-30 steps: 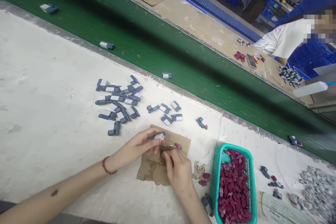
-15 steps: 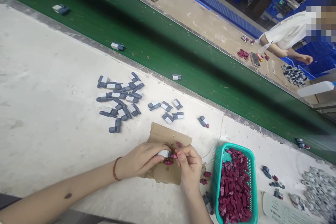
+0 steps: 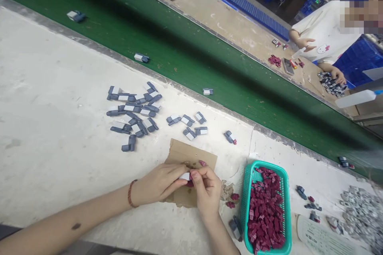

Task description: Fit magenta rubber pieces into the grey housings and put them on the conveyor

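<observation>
A small grey-and-white plastic part [image 3: 185,176] sits pinched between the fingertips of both hands, just above a torn piece of brown cardboard [image 3: 191,155] that lies on the white worktable [image 3: 44,99]. The left hand [image 3: 158,183] closes its thumb and fingers on the part's left end; the right hand [image 3: 206,189] has its fingertips curled tight against the right end, where a bit of maroon shows between the fingers. A red bead bracelet [image 3: 131,193] circles the left wrist.

Just past the fingertips, one maroon clip [image 3: 202,163] rests on the cardboard. To the right of the right hand stands a teal mesh basket [image 3: 247,191] heaped with maroon clips, with a few loose maroon pieces [image 3: 232,201] between it and the hand. Beyond the fingers, farther up the table, lie a small group of grey-and-white parts [image 3: 188,124] and a larger pile of them [image 3: 134,113] to the left. Behind these runs a green conveyor belt [image 3: 185,51] carrying single parts. Across the belt a co-worker in a white shirt [image 3: 323,32] works at another bench.
</observation>
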A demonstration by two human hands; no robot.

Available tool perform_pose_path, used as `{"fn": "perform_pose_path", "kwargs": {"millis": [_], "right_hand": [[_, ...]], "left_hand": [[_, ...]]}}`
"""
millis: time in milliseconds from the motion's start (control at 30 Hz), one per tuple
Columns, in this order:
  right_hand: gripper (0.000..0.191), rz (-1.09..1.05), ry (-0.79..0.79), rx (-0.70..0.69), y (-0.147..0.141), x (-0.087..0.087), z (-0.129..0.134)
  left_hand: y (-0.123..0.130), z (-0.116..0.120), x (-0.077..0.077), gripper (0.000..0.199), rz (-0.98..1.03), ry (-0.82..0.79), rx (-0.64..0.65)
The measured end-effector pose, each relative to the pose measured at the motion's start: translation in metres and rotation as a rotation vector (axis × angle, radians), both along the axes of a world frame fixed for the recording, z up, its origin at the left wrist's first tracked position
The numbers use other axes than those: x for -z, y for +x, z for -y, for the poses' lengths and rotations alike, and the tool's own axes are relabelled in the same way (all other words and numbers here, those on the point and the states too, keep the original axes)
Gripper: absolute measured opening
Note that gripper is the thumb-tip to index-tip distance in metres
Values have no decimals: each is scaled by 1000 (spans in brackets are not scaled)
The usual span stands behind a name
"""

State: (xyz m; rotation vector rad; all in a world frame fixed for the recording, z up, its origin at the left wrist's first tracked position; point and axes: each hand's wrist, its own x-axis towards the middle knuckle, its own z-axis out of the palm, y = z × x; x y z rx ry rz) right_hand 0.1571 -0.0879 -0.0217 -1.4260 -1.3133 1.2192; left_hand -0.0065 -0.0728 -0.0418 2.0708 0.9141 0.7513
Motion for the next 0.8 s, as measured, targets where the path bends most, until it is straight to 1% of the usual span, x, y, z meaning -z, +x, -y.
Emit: {"fn": "perform_pose_path", "kwargs": {"millis": [67, 133, 233, 300, 467, 533, 600, 633, 700, 733, 800], "right_hand": [[36, 105, 83, -44, 3, -2, -1], [37, 268, 239, -105, 7, -4, -2], [44, 496, 479, -180, 12, -5, -3], [45, 549, 539, -205, 13, -4, -3], [45, 537, 497, -206, 11, -2, 1], [45, 530, 452, -202, 14, -7, 2], [43, 536, 388, -175, 21, -16, 3], [41, 546, 353, -140, 28, -22, 4], [35, 577, 289, -11, 46, -35, 7], [32, 600, 261, 74, 58, -41, 10], [28, 678, 197, 235, 87, -49, 16]], "left_hand": [[1, 0, -2, 41, 22, -54, 2], [3, 1, -5, 37, 50, -135, 6], [5, 1, -11, 33, 86, -236, 15], [7, 1, -13, 31, 87, -264, 27], [7, 1, -19, 31, 19, -311, 73], [8, -4, -24, 32, -7, -300, 99], [12, -13, -32, 33, -22, -225, 144], [15, -21, -35, 32, -34, -167, 163], [27, -42, -40, 31, -78, -35, 178], [34, -54, -40, 31, -106, 33, 175], [52, -81, -36, 31, -161, 165, 161]]}}
